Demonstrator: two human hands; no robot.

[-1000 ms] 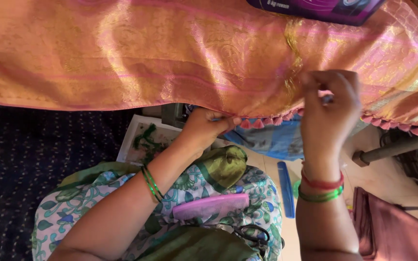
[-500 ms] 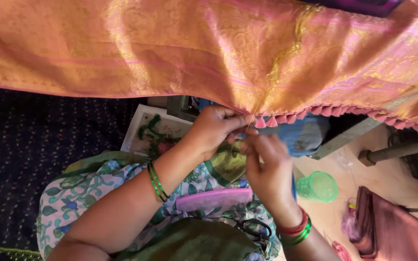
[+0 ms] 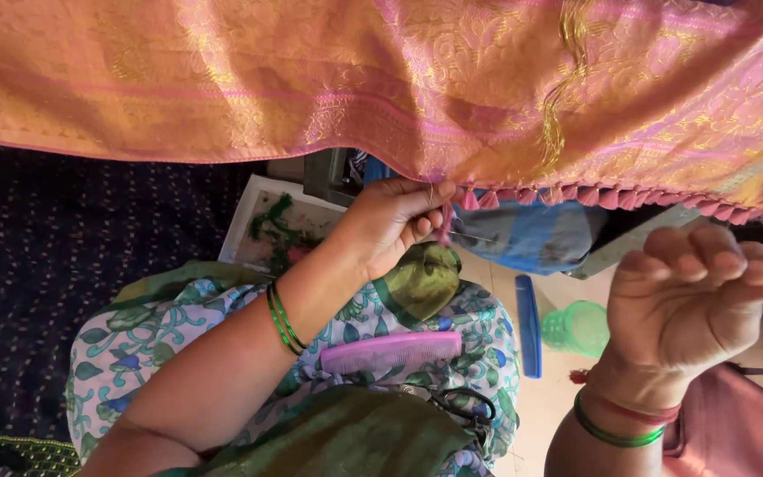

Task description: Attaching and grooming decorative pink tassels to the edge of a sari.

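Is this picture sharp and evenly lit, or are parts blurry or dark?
In the head view, the left hand pinching the fringe of the orange-pink cloth looks sharp; the right hand, close to the camera, looks slightly soft; the cloth gleams in daylight, while the dark dotted fabric beneath lies in shadow.

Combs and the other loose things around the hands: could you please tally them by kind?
Combs: 2, pink comb and blue comb
Green cup: 1
Scissors: 1
Draped silk cloth: 1, its edge pinched by the left hand
Total: 5
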